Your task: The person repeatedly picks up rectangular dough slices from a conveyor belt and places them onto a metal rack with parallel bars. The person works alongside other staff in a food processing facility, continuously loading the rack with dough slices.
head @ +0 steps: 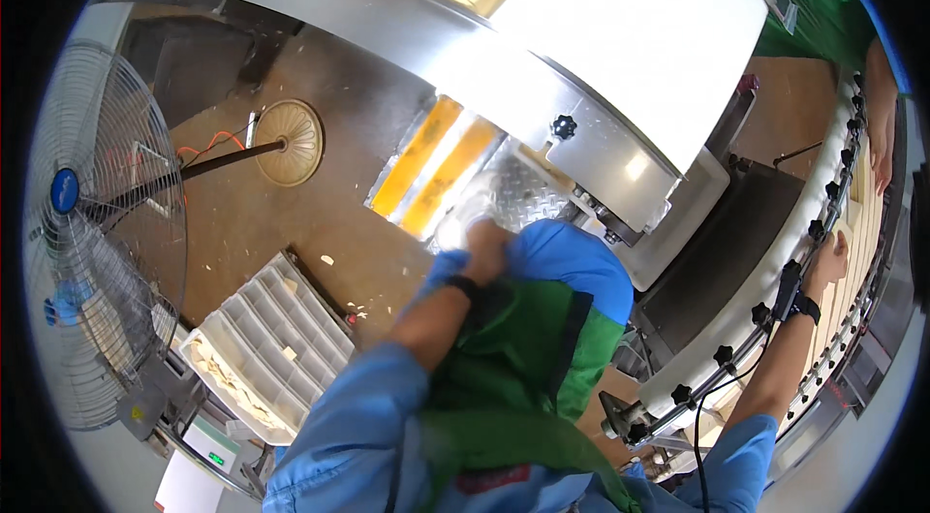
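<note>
My left hand [485,245] is low in front of me, beside my blue trouser leg and a blurred white shoe [472,204]. Its fingers are hidden or blurred, so its grip is unclear. On the right, my right hand [830,262] reaches over a conveyor that carries pale dough-like strips [835,302]. Its fingers are partly curled at a pale piece [843,228]; whether they hold it cannot be made out. Straps and a black device sit on my right wrist.
A steel-sided conveyor [349,11] carries pale slabs beside a white belt [639,41]. Black knobs line the right conveyor's rail [788,280]. Another person's hand [880,150] is farther along it. To the left stand a floor fan [65,190] and a divided plastic crate [272,346]. A yellow-striped step [436,164] lies ahead.
</note>
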A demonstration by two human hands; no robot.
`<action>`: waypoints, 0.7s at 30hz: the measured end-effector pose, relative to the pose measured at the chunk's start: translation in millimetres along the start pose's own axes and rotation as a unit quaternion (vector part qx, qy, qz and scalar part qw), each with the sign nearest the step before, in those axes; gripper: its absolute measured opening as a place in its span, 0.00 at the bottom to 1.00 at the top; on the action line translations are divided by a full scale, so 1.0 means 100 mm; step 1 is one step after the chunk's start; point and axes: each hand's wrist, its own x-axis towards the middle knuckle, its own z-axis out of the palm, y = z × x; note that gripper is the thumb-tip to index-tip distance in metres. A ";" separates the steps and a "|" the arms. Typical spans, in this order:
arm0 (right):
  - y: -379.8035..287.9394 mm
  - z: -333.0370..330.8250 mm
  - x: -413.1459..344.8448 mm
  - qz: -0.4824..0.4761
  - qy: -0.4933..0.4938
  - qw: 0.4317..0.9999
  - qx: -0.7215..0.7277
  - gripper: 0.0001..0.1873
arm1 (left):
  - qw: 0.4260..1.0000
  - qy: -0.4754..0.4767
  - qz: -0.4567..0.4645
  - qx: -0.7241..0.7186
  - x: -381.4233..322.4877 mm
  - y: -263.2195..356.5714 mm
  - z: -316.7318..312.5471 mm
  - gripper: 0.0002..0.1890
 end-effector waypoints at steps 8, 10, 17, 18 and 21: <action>-0.15 -0.09 -0.01 -0.001 -0.006 0.998 -0.057 0.21 | 0.996 0.003 -0.073 0.047 0.18 -0.78 0.43 0.13; -0.07 -0.07 -0.01 0.005 -0.016 1.000 -0.012 0.21 | 0.990 0.056 -0.063 0.112 0.01 -0.67 0.20 0.15; 0.05 -0.02 0.09 0.045 -0.055 0.994 0.081 0.21 | 0.881 0.006 -0.408 0.237 -0.07 -1.58 0.02 0.16; 0.05 -0.02 0.10 0.030 -0.049 0.998 0.040 0.22 | 0.887 0.005 -0.408 0.215 -0.08 -1.53 0.00 0.15; 0.13 0.00 0.12 0.028 -0.057 0.998 0.022 0.23 | 0.942 0.107 -0.311 0.074 0.00 -1.42 0.03 0.18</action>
